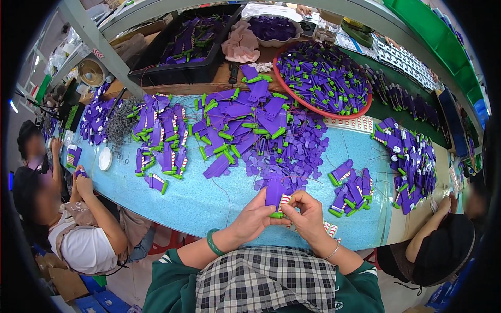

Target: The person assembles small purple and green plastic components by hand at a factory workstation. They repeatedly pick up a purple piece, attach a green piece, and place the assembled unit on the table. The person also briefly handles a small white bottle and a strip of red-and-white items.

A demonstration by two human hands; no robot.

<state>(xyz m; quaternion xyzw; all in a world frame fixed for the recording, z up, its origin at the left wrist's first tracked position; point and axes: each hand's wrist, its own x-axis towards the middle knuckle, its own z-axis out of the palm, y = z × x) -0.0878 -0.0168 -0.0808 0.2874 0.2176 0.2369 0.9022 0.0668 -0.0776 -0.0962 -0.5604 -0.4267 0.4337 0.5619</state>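
Note:
My left hand is closed round a flat purple plastic part with a green end, held upright over the near edge of the table. Against the part's right side lies a red-and-white striped sticker, pinched between the thumb and finger of my right hand. Part of a striped sticker sheet shows beside my right wrist. Just beyond my hands spreads a heap of small purple pieces, and behind it lie larger purple parts with green ends. To the right sits a small pile of stickered purple parts.
A red basin full of purple-and-green parts stands at the back, with a black crate left of it. More piles lie left and right. A white lid rests at left. Co-workers sit at both sides.

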